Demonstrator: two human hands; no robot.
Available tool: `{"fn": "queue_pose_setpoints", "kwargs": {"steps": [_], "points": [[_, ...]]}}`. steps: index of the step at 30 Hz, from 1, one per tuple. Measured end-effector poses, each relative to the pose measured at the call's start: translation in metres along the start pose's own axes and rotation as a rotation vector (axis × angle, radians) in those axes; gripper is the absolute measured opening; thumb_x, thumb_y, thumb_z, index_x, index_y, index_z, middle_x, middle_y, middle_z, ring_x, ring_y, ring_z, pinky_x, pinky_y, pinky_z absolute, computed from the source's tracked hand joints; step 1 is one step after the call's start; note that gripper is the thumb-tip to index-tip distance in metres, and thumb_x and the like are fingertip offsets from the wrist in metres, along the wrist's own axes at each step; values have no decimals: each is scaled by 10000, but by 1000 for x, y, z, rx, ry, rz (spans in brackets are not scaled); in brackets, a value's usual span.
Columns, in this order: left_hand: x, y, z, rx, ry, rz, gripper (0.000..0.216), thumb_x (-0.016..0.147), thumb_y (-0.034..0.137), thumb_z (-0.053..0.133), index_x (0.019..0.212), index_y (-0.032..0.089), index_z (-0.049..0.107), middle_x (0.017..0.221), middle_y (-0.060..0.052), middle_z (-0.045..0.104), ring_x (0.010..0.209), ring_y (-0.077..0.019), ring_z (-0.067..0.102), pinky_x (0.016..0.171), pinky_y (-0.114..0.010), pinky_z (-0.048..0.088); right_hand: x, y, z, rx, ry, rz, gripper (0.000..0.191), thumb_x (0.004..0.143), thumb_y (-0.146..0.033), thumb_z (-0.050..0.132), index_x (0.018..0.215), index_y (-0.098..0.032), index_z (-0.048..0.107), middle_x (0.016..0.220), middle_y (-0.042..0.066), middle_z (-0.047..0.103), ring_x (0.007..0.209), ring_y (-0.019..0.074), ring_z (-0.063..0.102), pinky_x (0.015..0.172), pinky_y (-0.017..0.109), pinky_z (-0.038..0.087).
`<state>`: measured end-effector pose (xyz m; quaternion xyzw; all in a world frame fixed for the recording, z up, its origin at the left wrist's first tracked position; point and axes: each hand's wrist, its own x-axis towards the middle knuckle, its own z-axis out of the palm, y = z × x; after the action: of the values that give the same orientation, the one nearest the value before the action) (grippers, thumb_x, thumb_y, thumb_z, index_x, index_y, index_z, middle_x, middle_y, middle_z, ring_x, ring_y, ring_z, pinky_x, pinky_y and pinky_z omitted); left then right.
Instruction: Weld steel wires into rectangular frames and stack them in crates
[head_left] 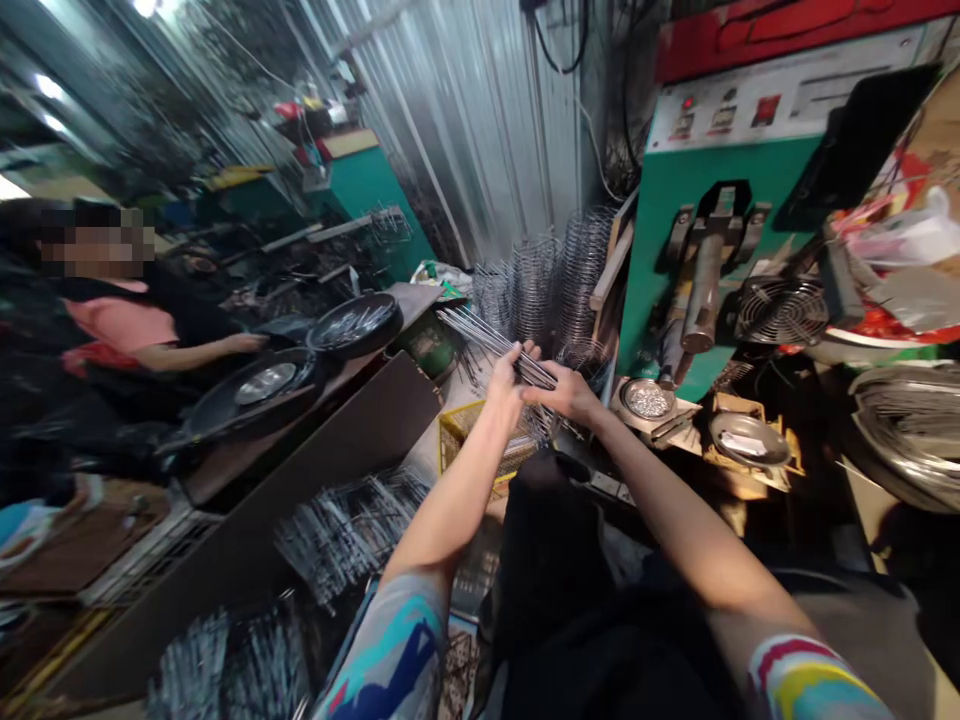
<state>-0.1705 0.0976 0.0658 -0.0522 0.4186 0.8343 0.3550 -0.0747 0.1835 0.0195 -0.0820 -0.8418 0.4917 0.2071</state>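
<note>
A bundle of thin metal rods (480, 331) is held in front of me, slanting up and to the left. My left hand (511, 368) is wrapped round the bundle near its middle. My right hand (568, 395) grips its lower right end, close beside the left. Below the hands stands a yellow crate (452, 440) with more metal wire pieces in it. Just behind them rise stacks of wire rings (534, 290).
To the right is a green machine (637, 300) with a metal arm (703, 295) and a small fan (781, 310). Heaps of metal rods (352, 530) lie at lower left. At left a person (127, 320) works beside round black trays (356, 325).
</note>
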Motion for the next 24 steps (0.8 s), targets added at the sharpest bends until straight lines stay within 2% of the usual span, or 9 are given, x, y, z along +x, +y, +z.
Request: {"fn": "queue_pose_setpoints", "kwargs": {"steps": [4,8,11,13,17,19,21,23,24], "points": [[-15,-38,-25,-24,-29,-223,273,907,340,626,964,82,696,726,-98,717,628,-208,699,647,-333,584,-29,21,-23,-202,-228,-10,316,823,-357,698,1094,-194,687,979,29,729,870,223,653,778,278,470],[-43,-77,-54,-91,16,-305,196,939,284,580,963,123,689,763,-67,734,672,-165,704,713,-309,579,-64,54,-48,-236,-340,-51,293,861,-345,634,1091,-175,699,1001,57,728,879,223,639,802,291,465],[-81,-122,-79,-152,6,-356,157,955,274,548,938,202,687,918,-43,755,839,-162,719,821,-321,568,-92,73,-67,-247,-502,-9,281,844,-345,647,1068,-193,723,958,35,721,885,220,636,821,297,464],[-111,-156,-97,-190,-73,-488,123,911,326,619,960,245,699,1083,-48,740,993,-203,701,889,-368,553,-113,82,-75,-269,-595,29,298,806,-321,685,1085,-231,734,1031,25,712,987,241,622,882,315,457],[-169,-203,-117,-90,-177,-663,319,765,369,785,1067,334,689,1383,-33,600,1156,-234,638,899,-373,538,-152,100,-80,-420,-655,154,333,742,-223,720,1069,-276,752,1243,51,643,1184,313,530,990,405,424],[-186,-201,-115,132,-295,-685,453,704,345,831,1129,371,678,1406,-34,585,1102,-250,668,816,-355,548,-168,113,-76,-508,-621,244,334,772,-150,661,1071,-271,749,1331,72,588,1239,326,484,1014,455,410],[-191,-180,-113,485,-534,-612,457,694,325,834,1133,341,710,1272,-69,676,1003,-270,701,815,-369,540,-182,128,-68,-562,-578,332,395,787,-75,599,1112,-254,734,1407,89,531,1272,322,458,1034,477,398],[-182,-146,-116,905,-711,-322,260,761,335,776,1017,289,770,1054,-83,750,981,-283,696,938,-390,496,-194,143,-60,-573,-546,394,469,773,-26,582,1171,-237,712,1428,99,514,1275,306,465,1056,456,391],[-173,-127,-121,1089,-680,-85,190,807,344,725,986,303,775,1029,-72,752,1024,-285,677,991,-389,467,-200,149,-56,-571,-532,414,495,764,-10,585,1193,-228,702,1414,104,527,1269,297,477,1061,433,393]]}}
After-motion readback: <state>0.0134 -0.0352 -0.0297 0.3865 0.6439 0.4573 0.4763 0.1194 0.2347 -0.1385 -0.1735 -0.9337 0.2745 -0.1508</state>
